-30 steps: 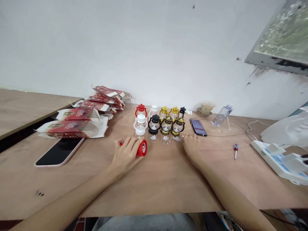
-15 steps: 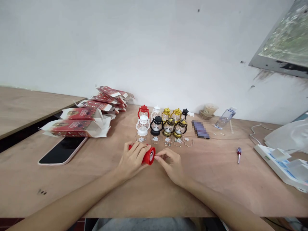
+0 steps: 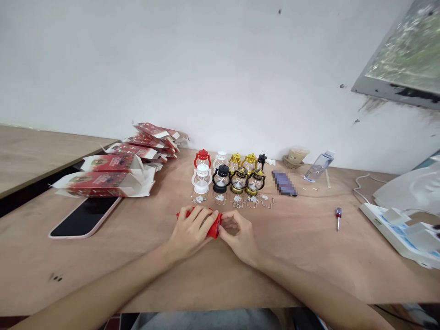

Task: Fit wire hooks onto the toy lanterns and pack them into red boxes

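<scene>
My left hand (image 3: 190,230) is wrapped over a red miniature lantern (image 3: 213,229) that lies on its side, its base turned to the right. At that base, the thumb and fingers of my right hand (image 3: 240,236) are closed together; whatever they pinch is hidden. Beyond my hands stand two rows of small lanterns, among them a white lantern (image 3: 202,179), a black lantern (image 3: 222,178) and a bronze lantern (image 3: 238,181). Bent wire pieces (image 3: 237,201) with small white parts lie in a line between the lanterns and my hands.
Red printed boxes (image 3: 103,179) are heaped at the left, beside a phone (image 3: 84,219). Toward the right are a second phone (image 3: 284,183), a cup (image 3: 296,156), a water bottle (image 3: 319,166), a screwdriver (image 3: 338,217) and a power strip (image 3: 395,229). A wall rises behind the table.
My right hand has moved in against the lantern's base, its fingers now covering part of the opening. The lantern has turned slightly in my left hand.
</scene>
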`<state>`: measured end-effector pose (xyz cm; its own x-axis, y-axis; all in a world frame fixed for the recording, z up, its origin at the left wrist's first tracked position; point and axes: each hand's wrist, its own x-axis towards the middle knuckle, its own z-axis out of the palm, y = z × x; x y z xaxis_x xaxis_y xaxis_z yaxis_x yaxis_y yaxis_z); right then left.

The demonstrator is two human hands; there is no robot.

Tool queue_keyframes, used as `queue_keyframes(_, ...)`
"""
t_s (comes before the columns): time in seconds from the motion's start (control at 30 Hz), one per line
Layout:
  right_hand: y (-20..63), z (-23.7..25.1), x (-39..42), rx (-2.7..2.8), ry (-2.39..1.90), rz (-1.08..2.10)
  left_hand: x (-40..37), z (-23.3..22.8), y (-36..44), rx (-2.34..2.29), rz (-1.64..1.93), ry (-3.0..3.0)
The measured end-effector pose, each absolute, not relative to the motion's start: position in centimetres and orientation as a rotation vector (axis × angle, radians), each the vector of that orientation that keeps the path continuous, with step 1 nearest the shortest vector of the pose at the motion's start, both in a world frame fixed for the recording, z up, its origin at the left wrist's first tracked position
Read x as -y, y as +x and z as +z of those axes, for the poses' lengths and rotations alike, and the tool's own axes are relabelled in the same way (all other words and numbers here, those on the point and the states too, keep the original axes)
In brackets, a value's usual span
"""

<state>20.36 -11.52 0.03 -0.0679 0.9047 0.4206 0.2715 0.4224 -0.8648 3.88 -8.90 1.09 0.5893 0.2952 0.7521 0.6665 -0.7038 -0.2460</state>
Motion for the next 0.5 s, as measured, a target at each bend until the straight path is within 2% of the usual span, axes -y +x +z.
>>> queue_keyframes(0.5, 20.11, -0.21, 11.53, 1.553, -1.082, 0.693, 9.11, 1.11, 4.16, 0.782, -0.928, -2.262)
